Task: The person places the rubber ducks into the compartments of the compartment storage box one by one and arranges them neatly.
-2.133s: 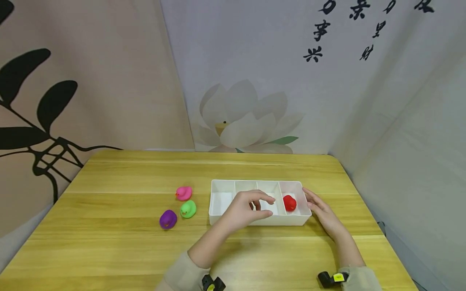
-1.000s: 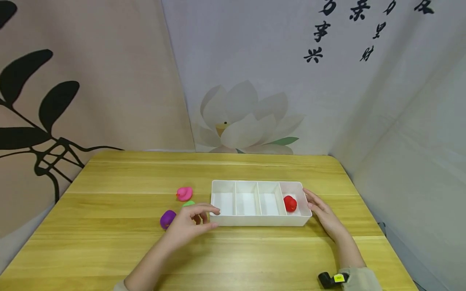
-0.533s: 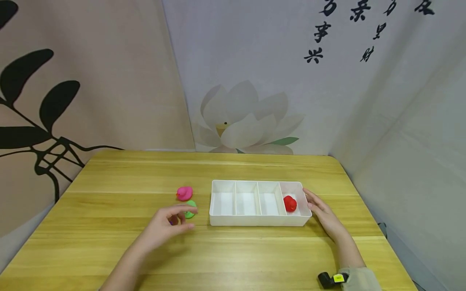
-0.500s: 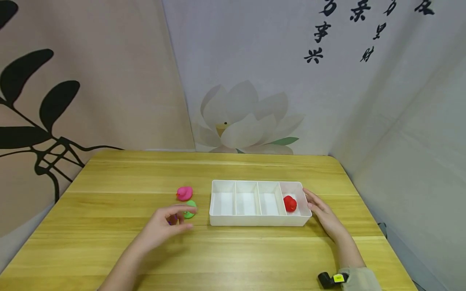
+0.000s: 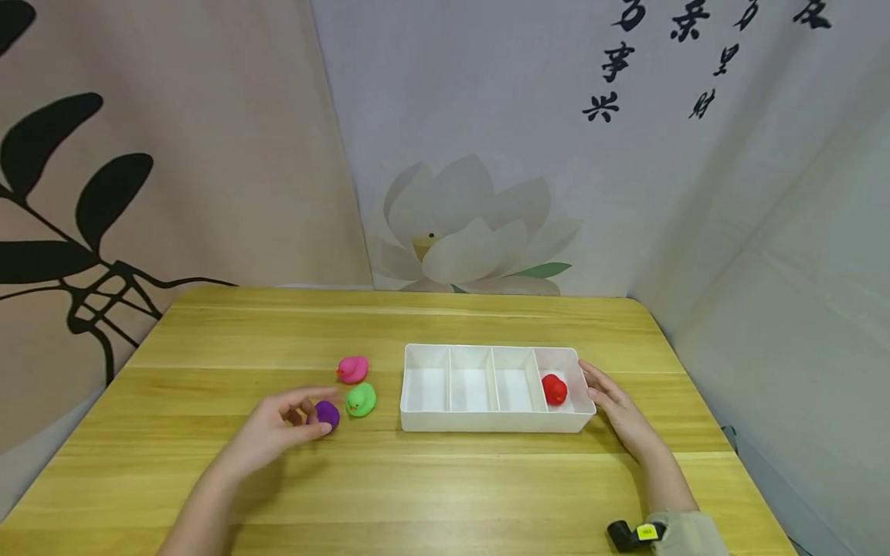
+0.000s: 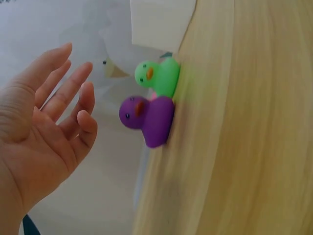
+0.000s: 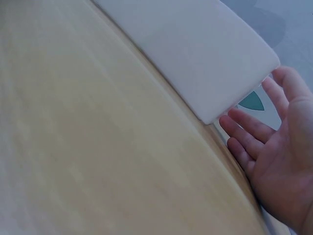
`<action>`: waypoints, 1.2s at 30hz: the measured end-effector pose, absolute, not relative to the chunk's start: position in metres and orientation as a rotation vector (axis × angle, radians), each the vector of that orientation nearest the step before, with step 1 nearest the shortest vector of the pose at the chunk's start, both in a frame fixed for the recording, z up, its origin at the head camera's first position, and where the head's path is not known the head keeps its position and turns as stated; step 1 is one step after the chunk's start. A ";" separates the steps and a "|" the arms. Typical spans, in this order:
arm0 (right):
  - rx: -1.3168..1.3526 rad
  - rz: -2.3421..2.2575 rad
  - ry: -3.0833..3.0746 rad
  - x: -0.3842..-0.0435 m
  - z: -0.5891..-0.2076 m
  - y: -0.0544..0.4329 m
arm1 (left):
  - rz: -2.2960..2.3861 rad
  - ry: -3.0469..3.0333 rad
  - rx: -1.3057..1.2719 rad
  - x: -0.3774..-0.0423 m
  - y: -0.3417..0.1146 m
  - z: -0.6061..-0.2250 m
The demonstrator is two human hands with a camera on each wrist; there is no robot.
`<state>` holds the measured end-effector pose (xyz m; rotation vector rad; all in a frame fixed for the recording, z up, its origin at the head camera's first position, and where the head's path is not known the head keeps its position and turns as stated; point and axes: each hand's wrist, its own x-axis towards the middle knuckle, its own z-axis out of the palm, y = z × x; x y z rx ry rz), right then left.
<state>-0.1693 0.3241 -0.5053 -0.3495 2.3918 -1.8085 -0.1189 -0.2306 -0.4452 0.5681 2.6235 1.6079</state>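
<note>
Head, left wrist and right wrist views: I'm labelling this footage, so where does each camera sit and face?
Head: on the person's head, facing forward and down at the table and white tray; left hand and right hand both show.
Left wrist: on the left wrist, picture tipped sideways, facing the purple duck and green duck; the left hand alone shows.
Right wrist: on the right wrist, facing the tray's outer wall; the right hand alone shows.
Shared: head and left wrist both show those two ducks; head and right wrist, the tray.

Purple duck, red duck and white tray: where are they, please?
Purple duck (image 6: 159, 120), left wrist view, on its body.
Red duck (image 5: 554, 390), head view, on its body.
White tray (image 5: 497, 422), head view, on front wall.
</note>
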 end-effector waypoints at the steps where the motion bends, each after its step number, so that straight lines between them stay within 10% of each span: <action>1: -0.353 -1.813 2.390 -0.169 -0.505 0.324 | 1.602 2.622 0.563 -0.120 -0.232 -0.446; 36: -0.354 -1.807 2.397 -0.170 -0.504 0.326 | 1.686 2.538 0.484 -0.134 -0.258 -0.495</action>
